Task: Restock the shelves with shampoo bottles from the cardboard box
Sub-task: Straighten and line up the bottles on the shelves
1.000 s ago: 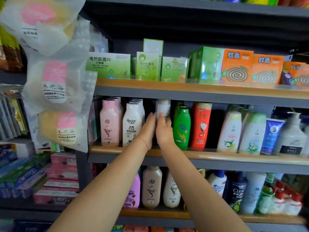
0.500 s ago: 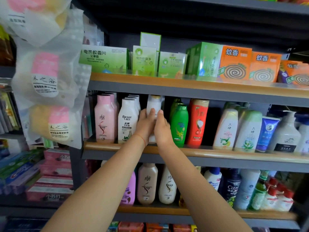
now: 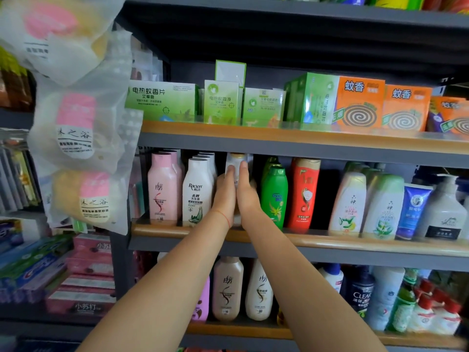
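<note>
As pressed: white shampoo bottle (image 3: 237,163), flat between 2 straight-fingered hands, left hand (image 3: 225,196) and right hand (image 3: 247,196).
Risk: green bottle (image 3: 274,196) may be toppled over middle shelf (image 3: 330,243) front edge.

I read "Raclen" and "去屑 洗发露" on white bottle (image 3: 196,191), middle shelf. Green bottle (image 3: 274,196) beside it: brand word too blurred for me. Top shelf: "电热蚊香片 艾草香" on wide green box (image 3: 162,100); "电热蚊香液" on narrow green box (image 3: 221,102); "240" on next green box (image 3: 262,106); "蚊香" on orange box (image 3: 359,104) and second orange box (image 3: 406,107). Bottom shelf: "CLEAR" on dark bottle (image 3: 360,292). Left: "小苏打" on pink carton (image 3: 83,306); "沐之谷" on hanging bag (image 3: 76,128). Smaller print I can't make out.
</note>
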The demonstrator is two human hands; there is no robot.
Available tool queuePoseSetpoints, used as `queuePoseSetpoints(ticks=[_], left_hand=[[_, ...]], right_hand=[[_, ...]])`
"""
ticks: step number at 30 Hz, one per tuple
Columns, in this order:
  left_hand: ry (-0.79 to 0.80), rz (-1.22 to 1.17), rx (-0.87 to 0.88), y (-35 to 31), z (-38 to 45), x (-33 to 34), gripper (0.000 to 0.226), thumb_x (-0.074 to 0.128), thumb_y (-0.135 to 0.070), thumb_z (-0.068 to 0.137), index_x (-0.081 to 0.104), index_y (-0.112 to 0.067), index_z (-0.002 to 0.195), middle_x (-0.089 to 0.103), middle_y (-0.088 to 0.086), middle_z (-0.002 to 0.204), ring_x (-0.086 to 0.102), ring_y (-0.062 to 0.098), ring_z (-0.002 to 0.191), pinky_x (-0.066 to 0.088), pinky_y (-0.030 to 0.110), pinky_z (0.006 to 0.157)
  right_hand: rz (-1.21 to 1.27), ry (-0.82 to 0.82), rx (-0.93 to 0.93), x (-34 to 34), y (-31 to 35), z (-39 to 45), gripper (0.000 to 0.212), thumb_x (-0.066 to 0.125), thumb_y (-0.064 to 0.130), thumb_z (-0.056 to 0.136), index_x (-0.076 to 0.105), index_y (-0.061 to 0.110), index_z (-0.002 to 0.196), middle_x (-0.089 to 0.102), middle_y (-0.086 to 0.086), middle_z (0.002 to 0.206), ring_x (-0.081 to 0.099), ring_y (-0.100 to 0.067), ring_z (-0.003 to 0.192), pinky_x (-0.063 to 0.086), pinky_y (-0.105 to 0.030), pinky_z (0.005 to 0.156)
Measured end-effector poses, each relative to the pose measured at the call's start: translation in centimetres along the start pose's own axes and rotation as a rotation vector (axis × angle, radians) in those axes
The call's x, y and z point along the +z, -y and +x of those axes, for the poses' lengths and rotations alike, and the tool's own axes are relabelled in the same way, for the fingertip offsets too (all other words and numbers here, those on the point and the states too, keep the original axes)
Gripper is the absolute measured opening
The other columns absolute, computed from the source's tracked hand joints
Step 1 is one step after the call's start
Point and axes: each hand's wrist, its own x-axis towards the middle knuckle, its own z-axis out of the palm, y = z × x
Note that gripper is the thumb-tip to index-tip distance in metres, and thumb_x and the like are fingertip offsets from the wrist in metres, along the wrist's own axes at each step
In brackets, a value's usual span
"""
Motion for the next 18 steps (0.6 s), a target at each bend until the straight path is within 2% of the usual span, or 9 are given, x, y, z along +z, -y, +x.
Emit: queuePoseSetpoints(ticks=[2,6,8,10,11,13,16,17,18], left_hand=[[-0.020,0.002,0.014,0.6,0.6,0.9,0.030,0.050,-0.058,0.096,0.056,-0.030,0.105,0.057,-0.010,0.096,0.056,0.010,0.091,0.035,0.027,0.089],[-0.085,-0.116,-0.020,2.2,2.4,2.7,0.047,0.060,-0.083,0.068,0.056,-0.042,0.090,0.053,-0.017,0.098,0.057,0.012,0.104,0.032,0.028,0.092],[-0.131,-0.152,-0.045,2.5,2.7,3.7,0.047,0.062,-0.084,0.066,0.054,-0.046,0.091,0.045,-0.023,0.090,0.053,0.013,0.101,0.031,0.031,0.091],[-0.174,-0.191,-0.029,1.8,1.9,4.3,0.037,0.064,-0.082,0.068,0.056,-0.050,0.085,0.048,-0.021,0.088,0.055,0.012,0.097,0.036,0.029,0.088],[-0.201,-0.190,-0.008,1.6,1.8,4.5,0.037,0.064,-0.078,0.072,0.057,-0.046,0.088,0.053,-0.016,0.087,0.057,0.010,0.091,0.040,0.028,0.086],[-0.250,-0.190,0.037,1.6,2.0,4.7,0.042,0.064,-0.069,0.080,0.058,-0.031,0.098,0.056,-0.007,0.086,0.055,0.011,0.081,0.039,0.029,0.081],[-0.336,-0.193,0.029,1.3,1.9,4.9,0.049,0.064,-0.060,0.086,0.054,-0.015,0.101,0.051,-0.004,0.081,0.050,0.010,0.075,0.028,0.027,0.075],[-0.358,-0.198,0.027,1.3,1.8,4.9,0.050,0.065,-0.061,0.085,0.054,-0.015,0.101,0.051,-0.003,0.081,0.053,0.013,0.077,0.028,0.027,0.076],[-0.364,-0.202,0.023,1.5,1.9,5.1,0.052,0.065,-0.063,0.083,0.055,-0.015,0.101,0.052,-0.003,0.081,0.055,0.016,0.078,0.030,0.027,0.078]], right_hand=[[0.005,0.026,-0.003,0.1,-0.5,0.3,0.116,0.036,0.099,0.060,0.048,0.019,0.143,0.056,-0.009,0.141,0.052,-0.027,0.130,0.039,-0.045,0.110],[0.033,0.013,-0.028,-0.2,0.2,0.3,0.100,0.042,0.089,0.074,0.050,0.014,0.140,0.053,0.001,0.140,0.051,-0.023,0.130,0.037,-0.041,0.110],[0.012,-0.021,0.019,-0.3,0.7,0.4,0.108,0.037,0.095,0.067,0.051,0.017,0.140,0.053,-0.004,0.144,0.050,-0.023,0.132,0.035,-0.038,0.114],[0.024,0.010,-0.011,-0.3,1.2,-0.1,0.092,0.035,0.085,0.082,0.052,0.015,0.140,0.050,-0.011,0.147,0.047,-0.024,0.135,0.032,-0.034,0.114],[0.041,0.036,-0.022,-0.2,1.3,-0.1,0.080,0.033,0.074,0.093,0.049,0.011,0.141,0.047,-0.014,0.149,0.044,-0.025,0.138,0.030,-0.034,0.115],[0.041,0.029,-0.046,-0.5,1.2,0.5,0.071,0.035,0.065,0.098,0.051,0.009,0.139,0.052,-0.013,0.143,0.046,-0.026,0.136,0.032,-0.034,0.113],[-0.040,-0.024,-0.004,-0.9,1.3,1.4,0.052,0.040,0.064,0.096,0.066,0.019,0.103,0.065,-0.007,0.113,0.058,-0.021,0.119,0.037,-0.026,0.095],[-0.016,-0.008,-0.004,-1.2,1.0,2.0,0.053,0.037,0.062,0.099,0.064,0.018,0.109,0.064,-0.010,0.119,0.055,-0.024,0.125,0.036,-0.026,0.098],[0.044,0.009,-0.013,-0.4,0.8,2.1,0.060,0.033,0.061,0.100,0.058,0.013,0.127,0.058,-0.014,0.133,0.047,-0.027,0.134,0.032,-0.028,0.106]])
